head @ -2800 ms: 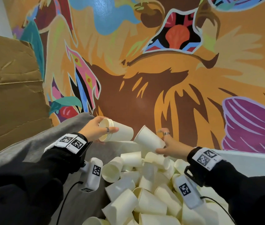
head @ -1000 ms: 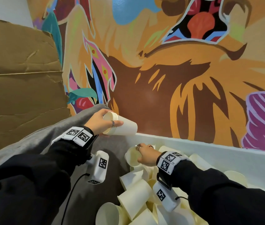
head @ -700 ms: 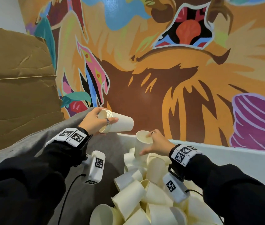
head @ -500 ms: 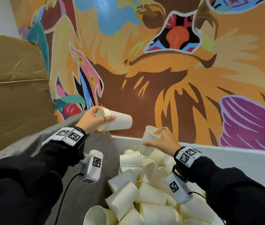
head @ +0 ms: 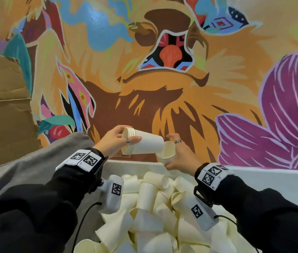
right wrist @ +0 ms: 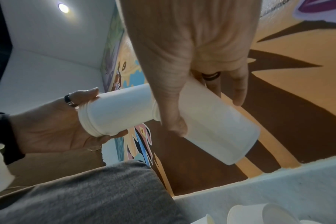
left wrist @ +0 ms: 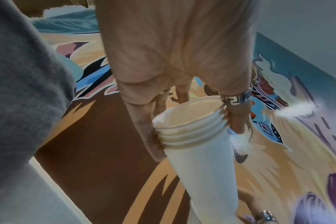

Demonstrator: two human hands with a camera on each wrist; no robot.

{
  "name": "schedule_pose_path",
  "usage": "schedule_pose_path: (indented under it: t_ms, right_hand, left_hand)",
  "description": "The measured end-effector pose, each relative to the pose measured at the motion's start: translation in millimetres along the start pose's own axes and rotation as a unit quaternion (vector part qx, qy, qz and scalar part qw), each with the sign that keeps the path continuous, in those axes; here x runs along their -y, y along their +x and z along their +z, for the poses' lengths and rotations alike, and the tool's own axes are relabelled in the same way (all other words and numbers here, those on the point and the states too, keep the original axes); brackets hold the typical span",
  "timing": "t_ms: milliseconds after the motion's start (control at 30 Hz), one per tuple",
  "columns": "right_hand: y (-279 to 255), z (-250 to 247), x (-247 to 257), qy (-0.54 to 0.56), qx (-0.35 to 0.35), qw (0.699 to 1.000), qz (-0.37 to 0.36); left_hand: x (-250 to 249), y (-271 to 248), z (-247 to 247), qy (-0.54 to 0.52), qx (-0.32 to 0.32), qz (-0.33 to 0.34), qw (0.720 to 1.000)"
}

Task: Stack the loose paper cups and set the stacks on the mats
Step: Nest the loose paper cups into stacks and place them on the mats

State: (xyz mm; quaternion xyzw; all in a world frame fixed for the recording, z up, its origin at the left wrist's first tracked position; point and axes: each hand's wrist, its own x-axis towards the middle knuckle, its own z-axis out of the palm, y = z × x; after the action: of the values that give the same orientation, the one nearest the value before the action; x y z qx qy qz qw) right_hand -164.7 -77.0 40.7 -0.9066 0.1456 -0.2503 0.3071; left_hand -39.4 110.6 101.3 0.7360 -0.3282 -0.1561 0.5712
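My left hand (head: 124,141) grips a short stack of nested white paper cups (head: 142,145) near its rims and holds it sideways, base pointing right. My right hand (head: 177,152) holds a single paper cup (head: 168,152), its mouth turned towards the stack's base. In the right wrist view the stack (right wrist: 121,113) has its base inside the single cup (right wrist: 220,128), which my thumb and fingers wrap. The left wrist view shows several rims of the stack (left wrist: 190,133) between my fingers (left wrist: 150,136). A pile of loose cups (head: 153,207) lies below both hands. No mat is in view.
The loose cups fill a white bin (head: 272,179) that stands against a painted mural wall (head: 162,88). A grey cloth (head: 35,170) covers the surface left of the bin. Brown cardboard (head: 2,115) leans at the far left.
My right hand took one cup out of the pile, lifted it and brought it left onto the stack's base. My left hand kept the stack raised in about the same place.
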Motion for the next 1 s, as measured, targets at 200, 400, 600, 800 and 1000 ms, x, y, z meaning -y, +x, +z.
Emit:
schedule_pose_path:
  t_ms: [200,400,600,800,1000]
  right_hand:
    - [-14.7,-18.1,3.5,-0.089,-0.017,0.996,-0.016]
    - [-24.6,-18.7,13.3,-0.037,-0.012,0.995,-0.094]
    - [-22.1,-3.7,17.8,0.05,-0.014,0.99,-0.131]
    - [-13.9,6.6,7.4,0.104,-0.013,0.994,-0.035]
    - [0.2,40.4,-10.8,0.083,0.129,0.979,0.133]
  left_hand:
    - [-1.7,-6.4,25.3,0.047,0.027,0.008,0.998]
    - [-2.4,-12.1,45.2,0.01,0.049,-0.011,0.999]
    - [0.8,-13.4,43.5,0.005,0.049,-0.011,0.999]
    - [20.1,-11.6,18.9,0.005,-0.005,-0.031,0.999]
    - [37.5,-6.6,-3.1,0.006,-0.074,-0.034,0.997]
